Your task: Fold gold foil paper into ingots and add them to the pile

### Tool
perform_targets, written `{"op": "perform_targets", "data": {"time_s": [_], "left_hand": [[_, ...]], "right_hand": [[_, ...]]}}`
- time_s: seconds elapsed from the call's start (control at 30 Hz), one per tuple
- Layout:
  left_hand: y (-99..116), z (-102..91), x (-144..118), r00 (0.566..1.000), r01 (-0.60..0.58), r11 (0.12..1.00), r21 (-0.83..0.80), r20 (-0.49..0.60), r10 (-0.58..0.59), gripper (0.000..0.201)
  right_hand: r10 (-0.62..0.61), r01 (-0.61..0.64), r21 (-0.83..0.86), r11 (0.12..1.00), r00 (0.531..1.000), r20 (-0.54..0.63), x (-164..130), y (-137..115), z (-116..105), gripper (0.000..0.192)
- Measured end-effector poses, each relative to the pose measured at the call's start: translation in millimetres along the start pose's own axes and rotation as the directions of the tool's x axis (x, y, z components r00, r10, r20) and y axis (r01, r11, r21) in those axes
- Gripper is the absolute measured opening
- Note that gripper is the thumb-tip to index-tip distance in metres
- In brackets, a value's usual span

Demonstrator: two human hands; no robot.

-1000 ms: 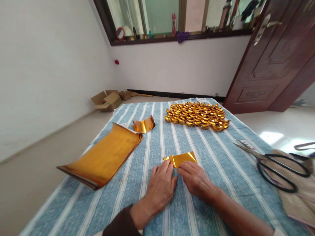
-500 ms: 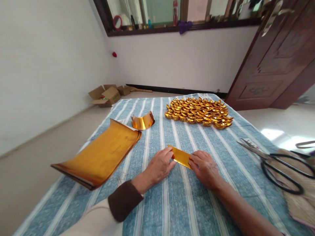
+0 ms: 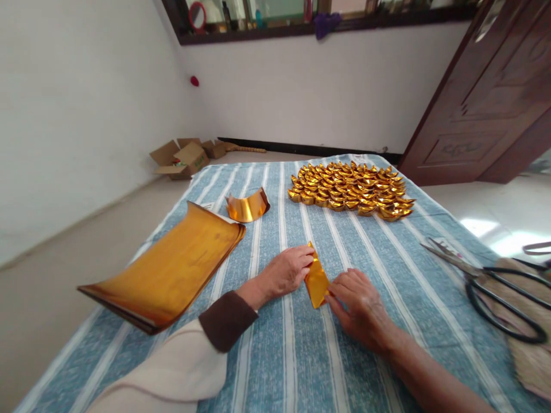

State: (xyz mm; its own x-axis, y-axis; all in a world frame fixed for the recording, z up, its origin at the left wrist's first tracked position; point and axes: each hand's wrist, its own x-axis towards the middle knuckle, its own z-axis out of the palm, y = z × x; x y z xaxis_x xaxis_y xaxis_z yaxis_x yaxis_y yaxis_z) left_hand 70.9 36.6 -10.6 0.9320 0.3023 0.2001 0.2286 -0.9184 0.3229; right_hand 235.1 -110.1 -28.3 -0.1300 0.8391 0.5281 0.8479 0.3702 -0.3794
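Nearest on my head feed: a cream sleeve (image 3: 167, 361) with a dark brown cuff (image 3: 228, 321), near side and left of the folded gold foil strip (image 3: 317, 281), my landmark. The right forearm (image 3: 430, 367) comes in bare, near side and right of it. Under everything, a blue-and-white striped tablecloth (image 3: 267, 367).

The strip itself slants between the two hands, over the middle of the cloth. Left hand (image 3: 284, 272): fingers curled, pinching the strip's far part. Right hand (image 3: 357, 301): thumb and fingers closed on its right edge, near the lower end. I can't tell whether that lower end touches the cloth.

Well right of the strip, black-handled scissors (image 3: 472, 272), handles over a beige cloth (image 3: 534, 355). Well left of it, a stack of large gold foil sheets (image 3: 167, 267), edges curling up.

Beyond the strip, to the left: a small curved stack of foil pieces (image 3: 248, 207), bowed upward at both ends. Beyond it, to the right: a dense patch of folded foil ingots (image 3: 350, 189), set in close rows.

Farthest from the strip, I note an open cardboard box (image 3: 191, 160) on the floor to the left, a dark red door (image 3: 469, 132) to the right, and a purple cloth (image 3: 326, 24) hanging from the window ledge straight beyond.
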Motion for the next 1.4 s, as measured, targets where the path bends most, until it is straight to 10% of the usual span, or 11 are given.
{"op": "perform_targets", "data": {"time_s": [0.43,0.87,1.4], "left_hand": [[32,10.1,-7,0.967,0.251,0.954,0.163,-0.089,-0.239,0.015],[29,0.8,-18,0.990,0.141,0.989,0.043,0.003,-0.142,0.014],[27,1.1,-32,0.988,0.146,0.988,-0.059,0.064,-0.142,0.061]], "right_hand": [[-0.205,0.208,-0.034,0.978,0.976,0.072,2,7,-1,0.018],[-0.309,0.329,-0.041,0.943,0.917,0.254,4,5,0,0.027],[-0.514,0.578,-0.066,0.813,0.767,0.384,23,8,-21,0.028]]}}
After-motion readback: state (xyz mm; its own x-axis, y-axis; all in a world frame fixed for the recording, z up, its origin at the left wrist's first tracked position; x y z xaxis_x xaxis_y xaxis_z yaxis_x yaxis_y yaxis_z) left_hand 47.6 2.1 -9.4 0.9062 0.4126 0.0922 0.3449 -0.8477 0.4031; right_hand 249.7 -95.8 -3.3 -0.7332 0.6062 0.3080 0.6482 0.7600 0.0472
